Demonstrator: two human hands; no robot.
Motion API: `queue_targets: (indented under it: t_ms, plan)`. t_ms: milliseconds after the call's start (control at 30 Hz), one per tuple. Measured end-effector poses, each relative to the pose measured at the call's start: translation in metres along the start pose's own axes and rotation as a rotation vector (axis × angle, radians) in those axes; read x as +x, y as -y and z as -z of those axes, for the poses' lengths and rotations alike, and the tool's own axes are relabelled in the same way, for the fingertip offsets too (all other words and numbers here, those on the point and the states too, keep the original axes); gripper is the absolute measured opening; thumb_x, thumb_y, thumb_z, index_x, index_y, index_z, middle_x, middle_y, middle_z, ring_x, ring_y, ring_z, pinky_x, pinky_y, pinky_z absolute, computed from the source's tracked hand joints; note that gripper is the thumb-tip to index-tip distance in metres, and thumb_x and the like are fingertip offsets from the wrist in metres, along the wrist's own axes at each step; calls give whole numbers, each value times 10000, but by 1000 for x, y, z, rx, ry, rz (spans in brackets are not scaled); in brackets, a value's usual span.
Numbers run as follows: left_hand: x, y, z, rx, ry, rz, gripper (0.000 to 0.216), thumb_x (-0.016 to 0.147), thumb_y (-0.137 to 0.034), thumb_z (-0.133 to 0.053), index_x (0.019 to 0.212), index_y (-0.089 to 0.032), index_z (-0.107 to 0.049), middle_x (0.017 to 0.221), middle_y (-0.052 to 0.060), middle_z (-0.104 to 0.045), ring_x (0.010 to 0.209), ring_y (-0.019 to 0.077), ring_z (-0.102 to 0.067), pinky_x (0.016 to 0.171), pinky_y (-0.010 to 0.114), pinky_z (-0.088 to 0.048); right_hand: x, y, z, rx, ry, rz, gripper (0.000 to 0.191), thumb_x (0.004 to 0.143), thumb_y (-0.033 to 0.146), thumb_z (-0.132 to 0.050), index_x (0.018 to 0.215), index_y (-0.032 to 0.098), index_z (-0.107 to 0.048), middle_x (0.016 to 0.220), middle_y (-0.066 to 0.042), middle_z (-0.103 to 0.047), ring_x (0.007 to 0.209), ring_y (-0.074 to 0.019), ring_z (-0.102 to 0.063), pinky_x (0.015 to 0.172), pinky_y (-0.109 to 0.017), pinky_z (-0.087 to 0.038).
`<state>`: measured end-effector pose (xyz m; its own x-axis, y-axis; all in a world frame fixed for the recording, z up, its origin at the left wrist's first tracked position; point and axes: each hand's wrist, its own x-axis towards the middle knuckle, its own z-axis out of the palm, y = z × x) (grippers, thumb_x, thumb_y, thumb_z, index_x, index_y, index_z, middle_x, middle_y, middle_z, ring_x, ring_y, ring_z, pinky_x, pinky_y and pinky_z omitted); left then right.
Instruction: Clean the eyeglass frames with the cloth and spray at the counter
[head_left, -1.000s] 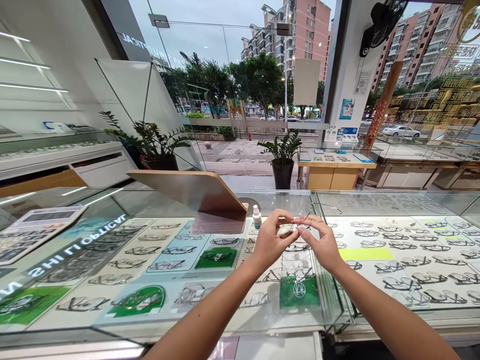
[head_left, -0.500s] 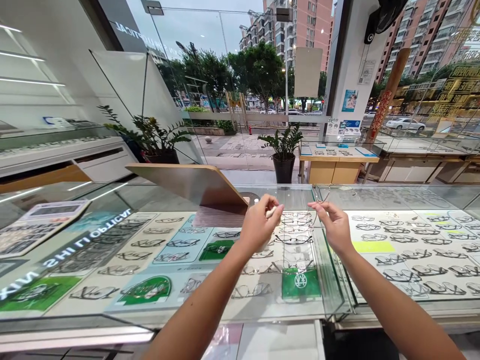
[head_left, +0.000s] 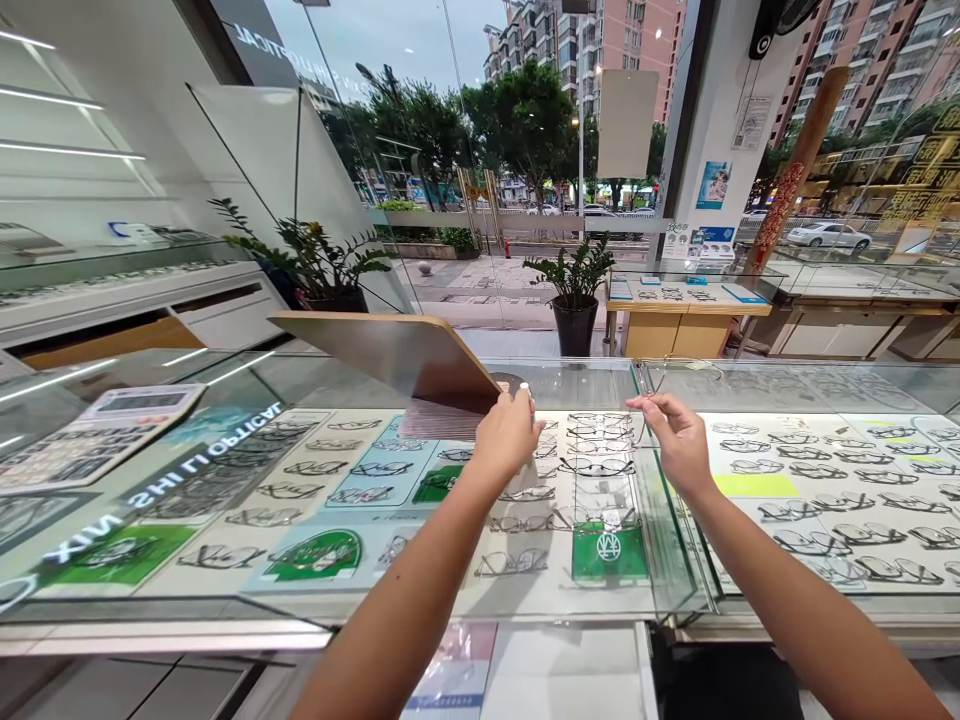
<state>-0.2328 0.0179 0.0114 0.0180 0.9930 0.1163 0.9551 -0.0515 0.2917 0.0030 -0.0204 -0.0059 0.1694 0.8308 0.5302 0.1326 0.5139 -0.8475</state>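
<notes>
My right hand (head_left: 679, 440) pinches a thin-rimmed pair of eyeglasses (head_left: 643, 430) above the glass counter. Its fine wire frame is hard to make out against the glass. My left hand (head_left: 508, 432) is closed, knuckles up, at the right edge of a tilted wood-edged board (head_left: 390, 350). By its fingertips stands a small white-topped object (head_left: 525, 388), mostly hidden by the fingers. What the left fingers hold is hidden. Beneath both hands, rows of eyeglasses (head_left: 598, 467) lie inside the display case.
The glass display case (head_left: 555, 605) spans the front, with a second case (head_left: 795, 600) joined on the right. A large calculator (head_left: 97, 435) lies at the left. Potted plants (head_left: 576, 320) stand beyond, before the glass door. A small display table (head_left: 675, 335) is further right.
My left hand has moved left and away from my right hand, to the white-topped object, and turned knuckles up. The right hand keeps its pinch on the eyeglasses. The view has shifted slightly.
</notes>
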Motion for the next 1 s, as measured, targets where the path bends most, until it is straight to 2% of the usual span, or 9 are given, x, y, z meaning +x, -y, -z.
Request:
queue_targets:
  t_ms: [133, 267, 367, 500, 667, 800, 900, 1000]
  plan:
    - [6, 3, -7, -138, -236, 26, 265, 940, -340, -625, 1085, -197, -455, 1088, 118, -580, 1028, 299, -637, 830, 374, -501, 1, 1, 1, 4, -25, 14, 302, 916, 536, -685, 883, 241, -739, 991, -74, -793, 1014, -249, -706, 1016, -442, -506]
    - [19, 8, -34, -155, -436, 14, 509, 852, -277, -744, 1201, -146, -396, 1230, 186, -483, 1185, 352, -570, 950, 442, -502, 1, 1, 2, 11, -26, 20, 301, 915, 535, -686, 881, 242, -743, 978, -68, -791, 1007, -248, -709, 992, -432, -519]
    - [27, 10, -54, -142, -495, -12, 628, 835, -225, -756, 1302, -120, -349, 1316, 236, -448, 1272, 393, -532, 1004, 481, -484, 1, 1, 2, 1, -26, 23, 298, 913, 534, -688, 874, 245, -747, 974, -67, -794, 1004, -250, -705, 995, -436, -515]
    - [35, 15, -68, -187, -466, -1, 710, 873, -199, -710, 1421, -115, -266, 1374, 270, -502, 1333, 396, -524, 1026, 477, -476, 2, 0, 2, -3, -27, 21, 296, 912, 533, -687, 871, 247, -753, 981, -69, -793, 1004, -253, -698, 997, -438, -508]
    - [39, 17, -64, -195, -235, 96, 609, 971, -203, -552, 1475, -51, -245, 1157, 265, -692, 1178, 375, -659, 885, 421, -507, 3, -3, 1, -4, -26, 28, 302, 910, 538, -685, 876, 248, -760, 967, -68, -789, 989, -256, -682, 981, -436, -492]
    - [40, 17, -59, -221, -122, 142, 527, 989, -229, -507, 1440, -25, -325, 1112, 279, -717, 1091, 392, -700, 820, 405, -493, 3, -5, 1, -9, -20, 27, 293, 919, 533, -674, 885, 257, -765, 968, -64, -790, 996, -260, -662, 993, -444, -467]
    - [39, 16, -56, -263, -124, 145, 392, 1001, -270, -485, 1339, -80, -426, 1081, 249, -715, 1040, 385, -704, 810, 411, -489, 3, -5, 1, -13, -17, 27, 292, 923, 530, -668, 887, 257, -766, 968, -66, -788, 990, -259, -659, 989, -444, -465]
    - [38, 13, -52, -527, -262, 21, 261, 1009, -303, -469, 1234, -171, -462, 1055, 153, -688, 984, 304, -686, 843, 399, -500, 3, -4, 2, -16, -24, 25, 290, 927, 525, -664, 890, 254, -758, 976, -67, -788, 987, -256, -665, 991, -441, -468]
